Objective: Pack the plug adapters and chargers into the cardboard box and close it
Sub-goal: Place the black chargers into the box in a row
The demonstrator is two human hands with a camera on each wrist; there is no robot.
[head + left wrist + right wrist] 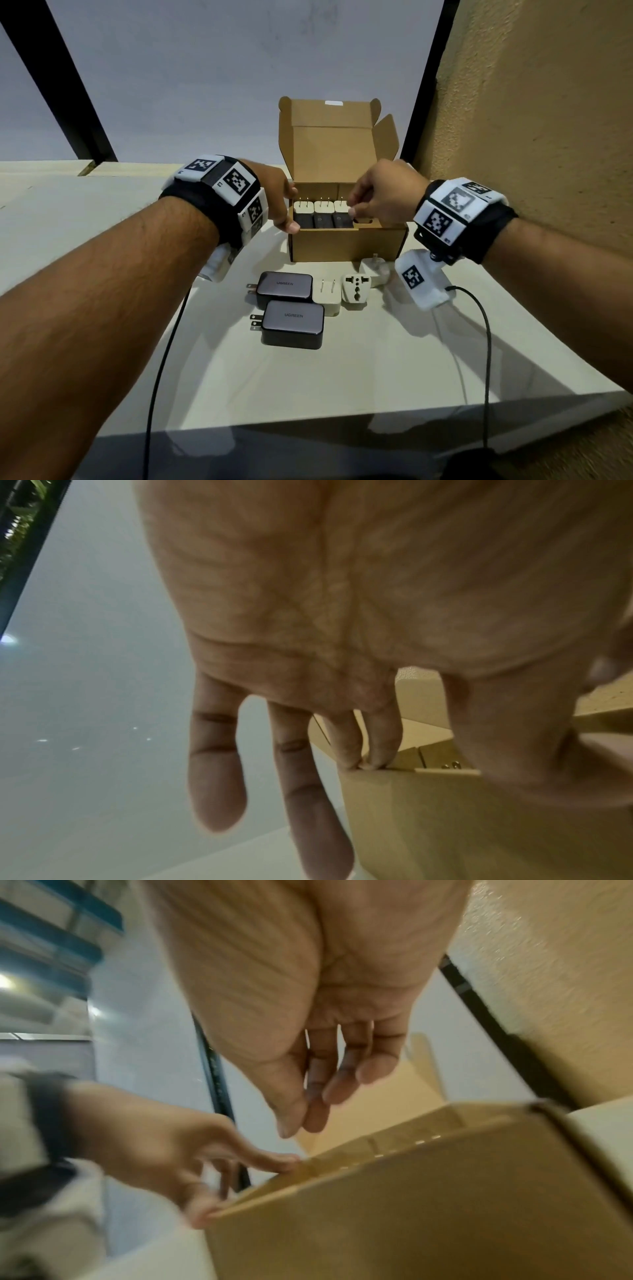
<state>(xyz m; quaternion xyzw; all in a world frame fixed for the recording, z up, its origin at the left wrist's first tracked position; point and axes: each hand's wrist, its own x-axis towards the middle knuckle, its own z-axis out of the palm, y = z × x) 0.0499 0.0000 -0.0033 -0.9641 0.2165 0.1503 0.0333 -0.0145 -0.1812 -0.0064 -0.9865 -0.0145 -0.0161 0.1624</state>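
The open cardboard box (346,245) stands mid-table with its lid upright. Inside it, a row of white plug adapters (322,207) stands prongs up behind a row of dark chargers (323,221). My left hand (287,209) holds the box's left wall, thumb on the front corner, two fingers (380,739) on the rim. My right hand (356,209) hovers over the right end of the rows, loosely curled and holding nothing in the right wrist view (301,1123). In front of the box lie two dark chargers (284,286) (294,323) and three white adapters (327,296) (356,291) (375,270).
The white table ends at a front edge (342,414) close to me. A textured tan wall (531,102) rises just right of the box. Black cables (486,342) (161,377) hang from both wrists across the table. The box's right part shows some unfilled space.
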